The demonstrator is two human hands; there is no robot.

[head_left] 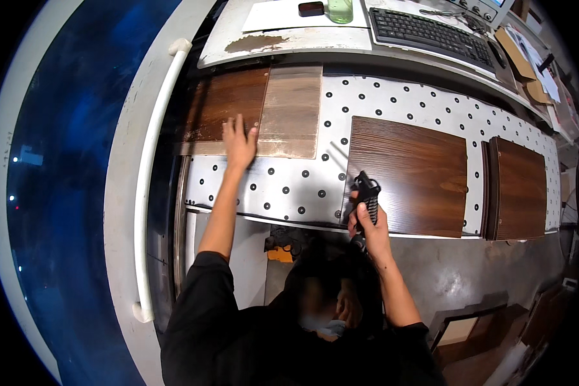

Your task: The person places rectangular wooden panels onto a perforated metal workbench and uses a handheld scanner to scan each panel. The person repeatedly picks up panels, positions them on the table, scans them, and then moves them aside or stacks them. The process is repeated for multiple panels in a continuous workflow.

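My left hand point(239, 143) lies with fingers spread on the near part of a dark brown wood-grain panel point(228, 96). That panel rests over a paler, dusty brown board point(292, 109), whose right side and near edge show. My right hand point(370, 222) is wrapped round a black air blow gun point(367, 188) with a ribbed grip. A thin, smeared nozzle points from the gun toward the far left. Below and beside the gun, a larger dark wood-grain panel point(408, 177) lies flat on the white table point(286, 190) dotted with black studs.
Several brown panels point(520, 190) are stacked at the table's right end. Behind the table, a worn white desk point(289, 42) bears a keyboard point(431, 38), a mouse point(497, 55) and a green bottle point(340, 9). A white rail point(149, 186) runs along the left. More panels point(479, 334) stand on the floor at lower right.
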